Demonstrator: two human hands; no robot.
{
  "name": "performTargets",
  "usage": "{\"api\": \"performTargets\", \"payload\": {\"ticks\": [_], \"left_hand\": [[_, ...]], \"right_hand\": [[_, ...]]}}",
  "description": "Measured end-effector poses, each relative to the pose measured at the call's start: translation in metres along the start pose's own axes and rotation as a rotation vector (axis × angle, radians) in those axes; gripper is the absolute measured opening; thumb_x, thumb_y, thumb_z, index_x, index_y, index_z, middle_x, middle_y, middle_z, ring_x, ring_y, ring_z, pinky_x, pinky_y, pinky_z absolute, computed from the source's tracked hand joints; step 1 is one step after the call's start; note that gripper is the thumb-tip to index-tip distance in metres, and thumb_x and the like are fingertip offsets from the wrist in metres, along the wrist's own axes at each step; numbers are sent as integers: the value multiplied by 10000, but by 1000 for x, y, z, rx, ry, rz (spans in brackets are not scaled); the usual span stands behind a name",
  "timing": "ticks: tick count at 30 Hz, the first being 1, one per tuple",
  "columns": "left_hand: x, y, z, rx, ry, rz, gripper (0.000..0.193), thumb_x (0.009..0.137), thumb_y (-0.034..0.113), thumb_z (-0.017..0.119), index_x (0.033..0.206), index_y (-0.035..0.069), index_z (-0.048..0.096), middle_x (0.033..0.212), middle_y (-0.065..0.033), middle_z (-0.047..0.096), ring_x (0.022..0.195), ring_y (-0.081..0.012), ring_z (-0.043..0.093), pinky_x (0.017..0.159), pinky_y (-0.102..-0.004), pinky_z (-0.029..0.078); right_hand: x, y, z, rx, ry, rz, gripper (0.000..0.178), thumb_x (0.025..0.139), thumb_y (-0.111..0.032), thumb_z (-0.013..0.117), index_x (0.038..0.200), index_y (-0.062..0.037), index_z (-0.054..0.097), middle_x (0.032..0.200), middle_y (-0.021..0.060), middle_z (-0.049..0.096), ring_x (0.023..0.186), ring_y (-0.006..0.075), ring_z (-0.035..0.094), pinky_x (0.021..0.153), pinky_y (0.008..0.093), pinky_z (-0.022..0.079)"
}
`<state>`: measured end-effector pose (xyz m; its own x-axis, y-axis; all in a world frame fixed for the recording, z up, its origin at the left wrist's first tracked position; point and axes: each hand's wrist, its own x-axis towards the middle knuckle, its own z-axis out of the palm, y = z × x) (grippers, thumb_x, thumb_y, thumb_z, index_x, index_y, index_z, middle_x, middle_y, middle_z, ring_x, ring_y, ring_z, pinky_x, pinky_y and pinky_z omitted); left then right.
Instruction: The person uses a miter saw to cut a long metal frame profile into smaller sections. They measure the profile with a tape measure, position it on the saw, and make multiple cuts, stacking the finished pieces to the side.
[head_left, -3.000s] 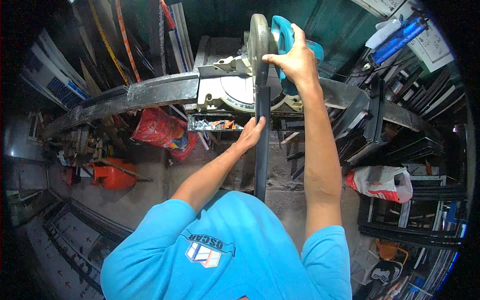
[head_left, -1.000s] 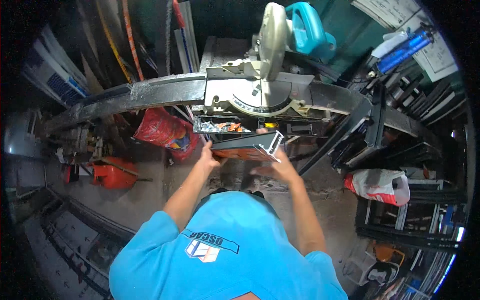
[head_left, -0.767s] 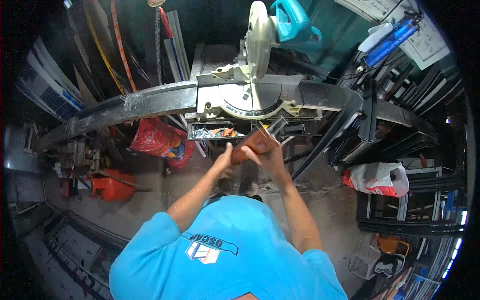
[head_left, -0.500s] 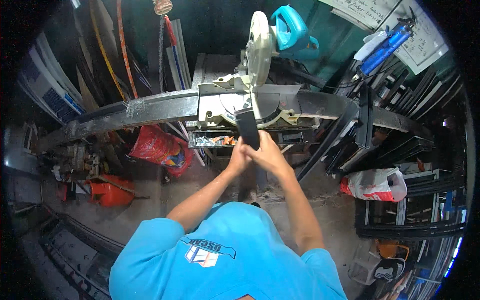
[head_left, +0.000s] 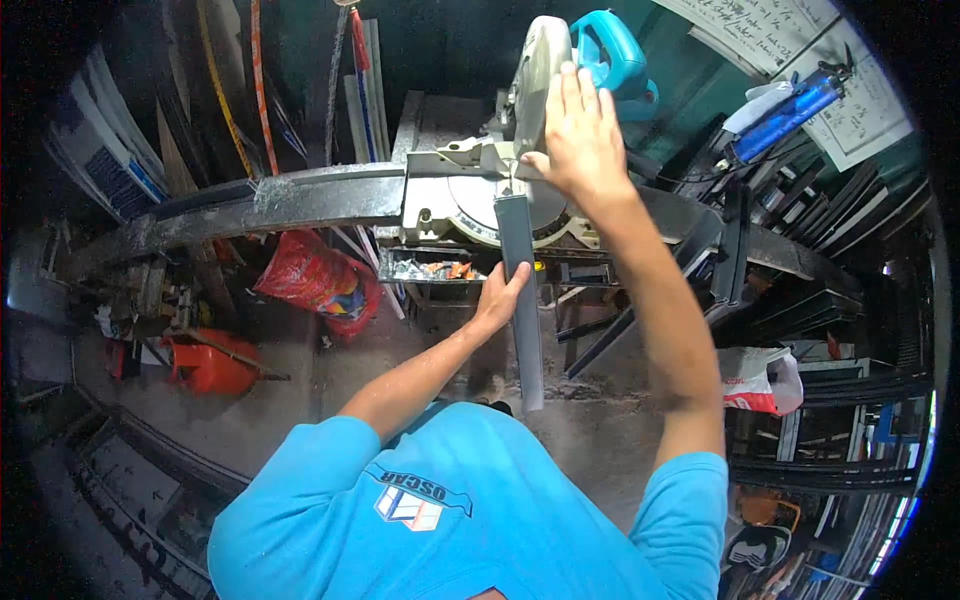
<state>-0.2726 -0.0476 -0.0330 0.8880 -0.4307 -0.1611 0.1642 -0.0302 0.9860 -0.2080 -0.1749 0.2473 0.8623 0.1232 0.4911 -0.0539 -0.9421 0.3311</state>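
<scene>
My left hand point(head_left: 499, 299) is closed around a long dark metal profile point(head_left: 516, 240), gripping it from its left side. The bar's far end lies at the saw's pale base, and its near end hangs toward my body. Above the right part of the base, my right hand point(head_left: 586, 140) is raised with its fingers stretched out, holding nothing. It partly covers the mitre saw's pale blade guard point(head_left: 541, 75) and is just below the teal saw handle point(head_left: 612, 48). Whether the fingertips touch the saw, I cannot tell. The round saw base point(head_left: 465, 200) is dusty.
A long dusty rail point(head_left: 335, 200) runs out on both sides of the saw. Below it hangs a red sack point(head_left: 305, 280), with a tray of scraps point(head_left: 425, 268) beside it. Dark profiles point(head_left: 735, 245) lean at the right, near a white-and-red bag point(head_left: 760, 382). A blue caulking gun point(head_left: 785, 118) hangs behind.
My right hand has let go of the profile and moved up and forward to the saw, its fingers spreading. The profile now shows its length, tipped down toward me in my left hand.
</scene>
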Motion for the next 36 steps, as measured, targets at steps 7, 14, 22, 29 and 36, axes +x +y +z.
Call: {"api": "performTargets", "payload": {"ticks": [7, 14, 22, 29, 36], "left_hand": [[11, 5, -6, 64, -46, -9, 633, 999, 585, 585, 1098, -36, 663, 952, -147, 704, 909, -234, 655, 847, -395, 504], [10, 8, -5, 125, -80, -9, 622, 996, 583, 584, 1071, -29, 667, 898, -135, 709, 832, -228, 670, 781, -392, 523], [4, -2, -6, 165, -90, 68, 571, 1009, 538, 589, 1074, -27, 646, 904, -122, 706, 847, -220, 678, 784, -388, 526], [0, -4, -9, 152, -168, -2, 554, 1014, 520, 602, 1129, -21, 641, 960, -112, 706, 908, -201, 661, 835, -381, 521], [6, -2, 4, 113, -185, 11, 587, 1010, 547, 602, 1172, -17, 622, 997, -127, 702, 949, -220, 665, 867, -391, 512]], "right_hand": [[78, 1, -69, -370, -324, -42, 952, 603, -383, 940, 1378, 19, 561, 1290, 213, 592, 1285, 482, 532, 1143, 657, 310], [125, 68, -19, 73, -221, -114, 495, 710, -348, 836, 1077, -67, 661, 994, 181, 706, 990, 373, 690, 916, 492, 540], [115, 72, -37, 30, -200, -195, 556, 658, -362, 893, 1073, -72, 662, 844, 169, 736, 852, 362, 740, 778, 447, 589], [148, 91, -37, 79, -195, 33, 850, 558, -450, 958, 1170, 40, 630, 1201, 231, 650, 1133, 377, 635, 900, 473, 567], [165, 152, 5, 355, -473, 197, 729, 576, -614, 935, 1023, -51, 814, 933, 218, 757, 820, 306, 726, 780, 435, 606]]}}
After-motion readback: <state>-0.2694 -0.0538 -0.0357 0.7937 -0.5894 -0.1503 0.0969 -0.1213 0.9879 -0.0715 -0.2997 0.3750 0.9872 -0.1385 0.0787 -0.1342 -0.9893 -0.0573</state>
